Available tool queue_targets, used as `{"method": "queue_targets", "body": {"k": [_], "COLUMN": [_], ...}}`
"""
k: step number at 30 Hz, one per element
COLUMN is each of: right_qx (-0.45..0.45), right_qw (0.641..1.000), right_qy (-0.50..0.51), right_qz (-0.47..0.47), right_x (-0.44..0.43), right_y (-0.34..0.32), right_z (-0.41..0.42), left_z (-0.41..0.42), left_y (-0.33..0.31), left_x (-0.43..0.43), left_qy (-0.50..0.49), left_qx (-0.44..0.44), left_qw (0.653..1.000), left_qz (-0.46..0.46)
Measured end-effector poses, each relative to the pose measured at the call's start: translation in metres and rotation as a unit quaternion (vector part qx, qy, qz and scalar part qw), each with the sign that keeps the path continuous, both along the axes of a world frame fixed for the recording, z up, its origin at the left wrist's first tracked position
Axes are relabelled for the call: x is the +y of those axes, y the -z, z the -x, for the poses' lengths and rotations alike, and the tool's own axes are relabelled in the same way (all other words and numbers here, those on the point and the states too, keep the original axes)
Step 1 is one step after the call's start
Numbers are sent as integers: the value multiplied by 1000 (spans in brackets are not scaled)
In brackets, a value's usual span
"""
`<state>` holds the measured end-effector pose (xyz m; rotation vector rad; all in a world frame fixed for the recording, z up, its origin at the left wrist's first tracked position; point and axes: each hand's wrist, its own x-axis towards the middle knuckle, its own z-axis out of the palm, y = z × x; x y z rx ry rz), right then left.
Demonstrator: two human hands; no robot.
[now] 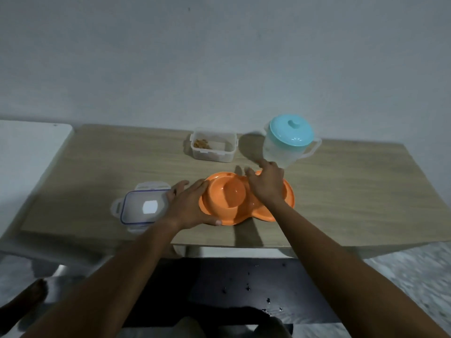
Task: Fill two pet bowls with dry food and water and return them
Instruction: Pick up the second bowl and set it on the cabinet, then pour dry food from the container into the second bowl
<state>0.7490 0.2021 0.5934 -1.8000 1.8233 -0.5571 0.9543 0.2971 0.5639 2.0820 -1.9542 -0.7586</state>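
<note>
An orange double pet bowl (227,198) lies on the wooden table (341,191), near its front edge. Its left cup looks empty; the right cup is hidden under my right hand (266,185), which hovers over or rests on it with fingers spread. My left hand (190,206) holds the bowl's left rim, thumb under the front edge. An open clear food container (213,147) with a little brown dry food stands behind the bowl. A translucent water jug with a teal lid (289,140) stands at the back right.
The food container's clear lid with blue seal (142,207) lies flat left of the bowl, next to my left hand. A white surface (29,152) adjoins the table on the left. A dark mat (244,289) with scattered specks lies on the floor below.
</note>
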Motion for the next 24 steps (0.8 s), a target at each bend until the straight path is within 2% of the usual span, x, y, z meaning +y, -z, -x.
{"method": "queue_targets", "body": {"k": [3,7,12,19,24], "right_qx": [-63,-135,-154,-236,-363], "right_qw": [996,983,974,955,913], "right_qy": [-43,24,61,80,89], "right_qz": [-43,-120,-155,-161,-165], "right_x": [-32,-76,-113,-93,-60], "right_y": [-2,3,26,2,-27], "right_z": [-34,-64,-78,-79,-43], "left_z": [-8,-10,-11,-14,-14], "left_y": [7,16,21,25,20], "left_x": [-2,-6,-11,-11,-10], "left_qy": [21,30,30,28,34], "left_qx": [-31,-67,-70,-51,-46], "left_qw": [999,997,997,998,998], "left_qz": [14,29,35,28,7]}}
